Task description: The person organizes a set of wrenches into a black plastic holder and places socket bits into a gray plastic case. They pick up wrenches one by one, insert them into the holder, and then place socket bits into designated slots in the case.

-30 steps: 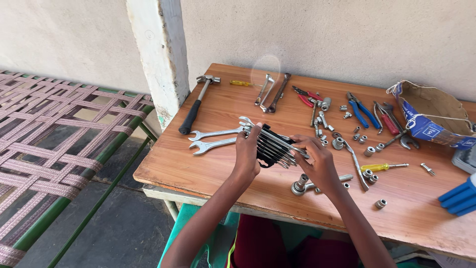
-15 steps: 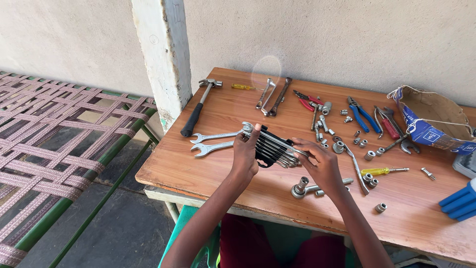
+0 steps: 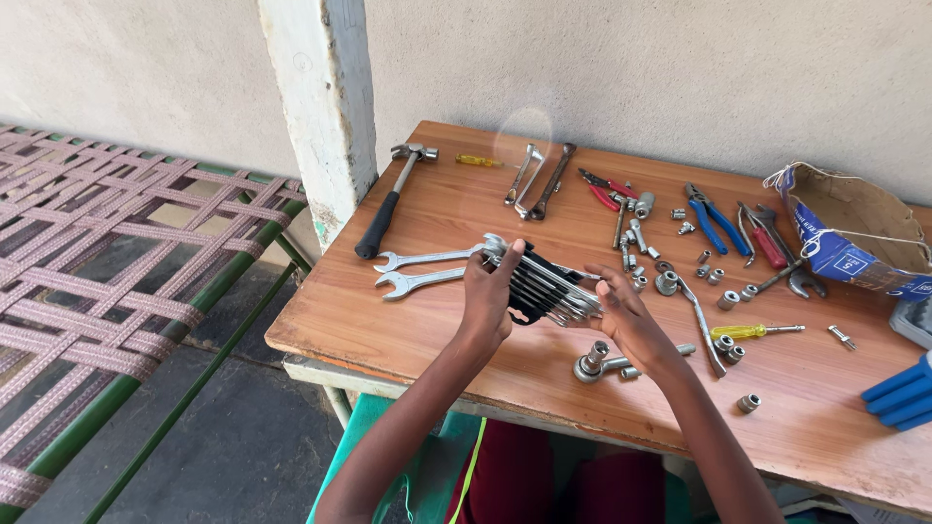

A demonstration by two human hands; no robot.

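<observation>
Item in hand: spanner set [image 3: 549,288], a row of steel spanners racked side by side in a black holder, held just above the wooden counter [image 3: 456,330] near its front middle.

Left hand [image 3: 488,294]: fingers clenched on the near-left end of the set, thumb over the top of the spanner heads.

Right hand [image 3: 629,318]: fingers spread and cupped under the right end of the set, supporting it; whether they fully clamp it cannot be told.

Loose on the counter, left of the hands: two open-ended spanners [image 3: 422,270], lying roughly parallel, heads pointing left, their right ends close to the left hand.

Far left: hammer [image 3: 391,201], black grip towards the counter's left edge, steel head towards the wall.

Rear middle: small yellow screwdriver [image 3: 478,160]; two curved spanners [image 3: 539,180] lying side by side.

Rear right: red-handled pliers [image 3: 602,189], blue-handled pliers [image 3: 714,218], a further red-handled tool [image 3: 767,243].

Centre right: scattered sockets [image 3: 670,281] and small bits, well spread.

Near the right hand: ratchet piece with socket [image 3: 594,363]; long ratchet handle [image 3: 701,318]; yellow-handled screwdriver [image 3: 752,331].

Right edge: torn cardboard box [image 3: 854,233], blue on the outside; blue plastic pieces [image 3: 898,393] at the frame edge.

Beside the counter, left: a woven-strap cot [image 3: 107,262] with a green frame.
</observation>
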